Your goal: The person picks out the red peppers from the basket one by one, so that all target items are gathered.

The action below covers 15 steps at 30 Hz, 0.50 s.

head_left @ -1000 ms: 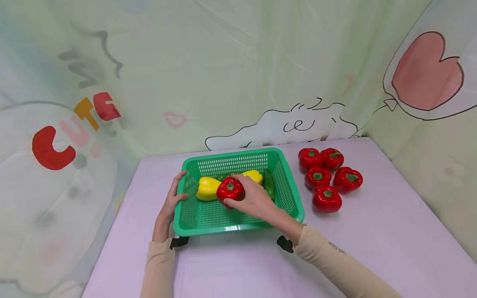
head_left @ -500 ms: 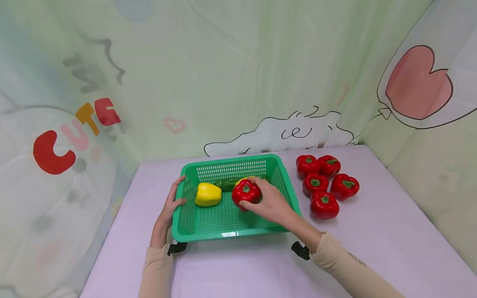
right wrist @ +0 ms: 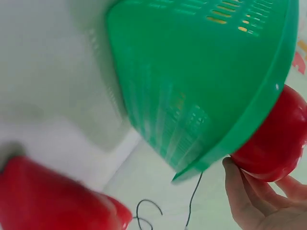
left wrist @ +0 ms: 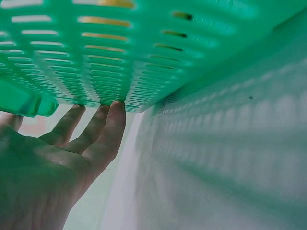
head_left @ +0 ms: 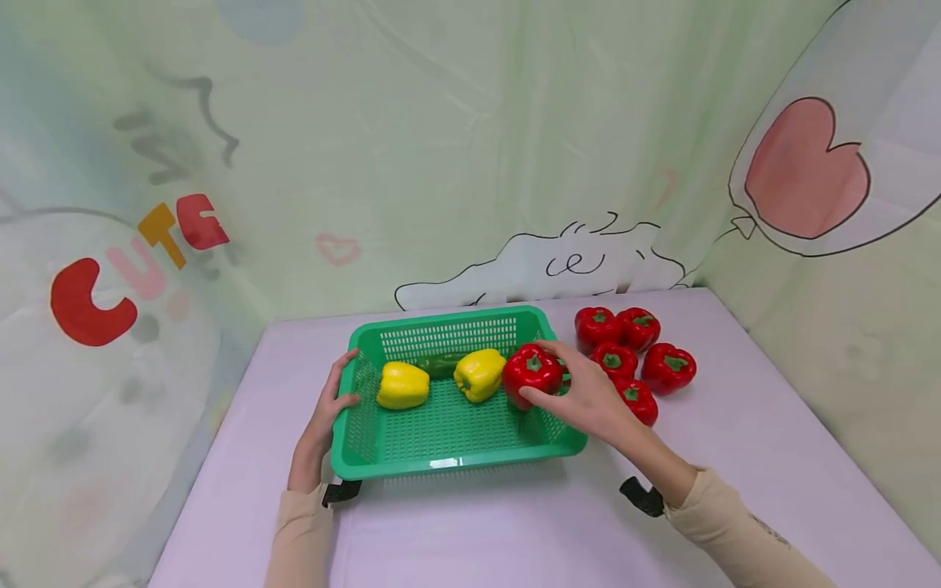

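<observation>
My right hand (head_left: 588, 396) grips a red bell pepper (head_left: 531, 371) between thumb and fingers, over the right side of a green plastic basket (head_left: 470, 465). In the right wrist view that pepper (right wrist: 280, 139) is beside the basket's rim (right wrist: 259, 120), the fingertips under it. My left hand (head_left: 327, 412) holds the basket's left rim; in the left wrist view its fingertips (left wrist: 117, 108) touch the slotted outer wall. Inside lie two yellow bell peppers, the left one (head_left: 403, 385) and the right one (head_left: 479, 375), with a cucumber (head_left: 441, 365) behind them. The held pepper and right hand cover the basket's right end.
Several red bell peppers (head_left: 616, 359) are grouped on the lilac tabletop (head_left: 742, 457), right of the basket and close behind my right hand. A printed curtain (head_left: 456, 163) hangs behind the table and along its sides.
My right hand has carried the red pepper rightward from mid-basket to its right side, uncovering the right yellow pepper. My left hand stays on the rim. The head view has shifted slightly.
</observation>
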Each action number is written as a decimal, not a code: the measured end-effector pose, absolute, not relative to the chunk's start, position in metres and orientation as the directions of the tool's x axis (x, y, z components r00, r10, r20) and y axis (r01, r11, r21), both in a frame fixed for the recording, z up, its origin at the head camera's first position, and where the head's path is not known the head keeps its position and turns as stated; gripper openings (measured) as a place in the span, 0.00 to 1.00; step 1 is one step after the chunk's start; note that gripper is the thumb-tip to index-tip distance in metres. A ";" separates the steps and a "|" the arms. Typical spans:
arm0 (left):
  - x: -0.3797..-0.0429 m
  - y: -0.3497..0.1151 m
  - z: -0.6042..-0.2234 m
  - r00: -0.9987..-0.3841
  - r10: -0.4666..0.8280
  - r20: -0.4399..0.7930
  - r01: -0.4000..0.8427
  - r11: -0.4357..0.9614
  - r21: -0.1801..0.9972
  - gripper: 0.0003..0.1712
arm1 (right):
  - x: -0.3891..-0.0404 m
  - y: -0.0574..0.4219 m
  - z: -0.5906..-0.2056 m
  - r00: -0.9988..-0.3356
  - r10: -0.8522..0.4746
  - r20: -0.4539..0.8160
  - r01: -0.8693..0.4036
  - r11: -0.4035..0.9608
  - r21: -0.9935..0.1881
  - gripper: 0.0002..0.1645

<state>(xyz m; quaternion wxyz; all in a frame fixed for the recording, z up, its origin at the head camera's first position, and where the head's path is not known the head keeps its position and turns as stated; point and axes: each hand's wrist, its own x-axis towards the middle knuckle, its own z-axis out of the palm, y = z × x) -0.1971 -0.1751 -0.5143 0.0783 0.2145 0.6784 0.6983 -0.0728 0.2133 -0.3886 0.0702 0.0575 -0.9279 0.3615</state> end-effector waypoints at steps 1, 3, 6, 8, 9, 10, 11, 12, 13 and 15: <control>-0.197 -0.176 -0.514 -0.896 0.400 0.191 0.181 -0.063 0.981 0.44 | -0.071 0.216 -0.389 -0.983 -0.052 0.175 -0.157 0.734 -0.661 0.48; -0.197 -0.176 -0.513 -0.896 0.404 0.186 0.178 -0.058 0.982 0.44 | -0.069 0.223 -0.389 -0.982 -0.041 0.186 -0.156 0.732 -0.663 0.47; -0.199 -0.176 -0.512 -0.895 0.404 0.189 0.182 -0.055 0.982 0.45 | -0.065 0.233 -0.388 -0.979 -0.019 0.203 -0.153 0.729 -0.667 0.46; -0.199 -0.176 -0.511 -0.894 0.405 0.190 0.184 -0.056 0.981 0.45 | -0.062 0.237 -0.386 -0.977 -0.012 0.213 -0.156 0.721 -0.675 0.45; -0.199 -0.177 -0.511 -0.895 0.404 0.191 0.185 -0.056 0.981 0.45 | -0.061 0.239 -0.384 -0.976 -0.010 0.216 -0.158 0.718 -0.678 0.45; -0.199 -0.177 -0.511 -0.895 0.402 0.192 0.185 -0.056 0.981 0.45 | -0.059 0.240 -0.382 -0.975 -0.009 0.222 -0.161 0.717 -0.679 0.45; -0.198 -0.177 -0.512 -0.895 0.402 0.192 0.184 -0.059 0.981 0.45 | -0.057 0.242 -0.380 -0.974 -0.005 0.225 -0.160 0.716 -0.680 0.45; -0.198 -0.177 -0.512 -0.895 0.402 0.193 0.184 -0.060 0.981 0.45 | -0.055 0.243 -0.378 -0.974 -0.001 0.228 -0.159 0.715 -0.680 0.45; -0.198 -0.178 -0.513 -0.895 0.403 0.193 0.185 -0.060 0.981 0.45 | -0.053 0.245 -0.375 -0.973 0.003 0.232 -0.159 0.717 -0.679 0.45; -0.197 -0.178 -0.515 -0.894 0.404 0.193 0.184 -0.060 0.981 0.45 | -0.050 0.250 -0.371 -0.971 0.020 0.238 -0.150 0.725 -0.672 0.45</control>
